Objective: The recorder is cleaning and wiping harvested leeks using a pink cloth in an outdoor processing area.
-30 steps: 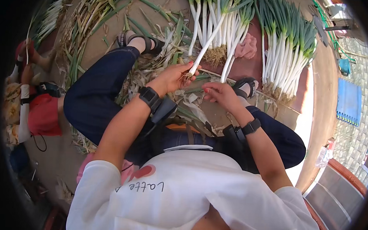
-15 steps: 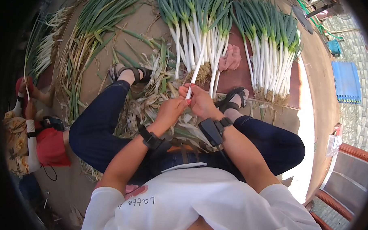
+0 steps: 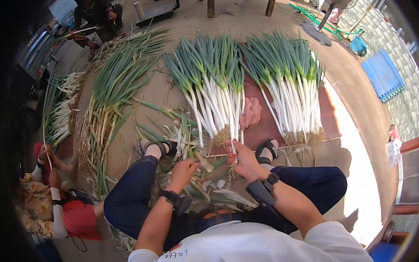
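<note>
I sit low with knees apart over a litter of green onion trimmings [image 3: 203, 177]. My right hand [image 3: 243, 161] grips the white stalk of a cleaned green onion [image 3: 231, 122], laying it onto the near pile of cleaned green onions [image 3: 211, 89] in front of my feet. My left hand [image 3: 184, 171] hovers over the trimmings with fingers curled; I cannot make out anything in it. A black device is strapped on each wrist.
A second row of cleaned onions [image 3: 289, 83] lies to the right on a reddish mat [image 3: 265, 128] with a pink cloth [image 3: 251, 111]. Uncleaned onions [image 3: 109, 104] are heaped at left. A person [image 3: 45, 194] crouches at lower left, another [image 3: 94, 7] at the far back.
My head has tilted forward, so the onion piles fill the view. My hands have separated: the right reached out with the peeled onion to the pile, the left dropped to the trimmings.
</note>
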Available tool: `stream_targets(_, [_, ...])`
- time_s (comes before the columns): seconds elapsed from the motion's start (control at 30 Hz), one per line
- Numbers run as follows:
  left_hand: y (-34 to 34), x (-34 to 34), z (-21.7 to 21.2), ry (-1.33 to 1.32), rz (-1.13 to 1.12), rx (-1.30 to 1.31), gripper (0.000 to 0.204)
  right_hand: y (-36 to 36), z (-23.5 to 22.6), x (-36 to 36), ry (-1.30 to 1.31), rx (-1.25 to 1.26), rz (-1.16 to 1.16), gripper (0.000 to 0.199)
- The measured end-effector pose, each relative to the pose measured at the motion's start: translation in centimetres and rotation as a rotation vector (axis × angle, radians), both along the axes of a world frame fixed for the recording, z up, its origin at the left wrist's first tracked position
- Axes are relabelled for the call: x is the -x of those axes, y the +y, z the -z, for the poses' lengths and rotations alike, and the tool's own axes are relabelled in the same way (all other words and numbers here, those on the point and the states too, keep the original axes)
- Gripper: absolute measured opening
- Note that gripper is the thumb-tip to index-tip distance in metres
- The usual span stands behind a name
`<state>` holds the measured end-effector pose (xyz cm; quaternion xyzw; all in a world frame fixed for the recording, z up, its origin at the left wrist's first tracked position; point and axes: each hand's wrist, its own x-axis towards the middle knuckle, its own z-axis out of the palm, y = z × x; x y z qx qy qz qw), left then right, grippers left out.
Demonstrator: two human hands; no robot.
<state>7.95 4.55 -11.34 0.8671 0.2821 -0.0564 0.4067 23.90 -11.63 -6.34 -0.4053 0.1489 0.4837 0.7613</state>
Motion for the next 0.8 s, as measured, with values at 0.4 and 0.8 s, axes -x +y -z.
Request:
stream_targets(0.4, [-3.2,-16.9,-7.0,-0.192,-0.102,1.641,0.047,-11.0,-19.2,-1.0,-0.099,0.054,-0.389,0.021])
stream_targets(0.8, [3.2,-25.7,-13.3,-0.744,-0.448,1.62,0.029,-24.4,-21.3,-11.4,-0.416,0.406,-0.384,0.033])
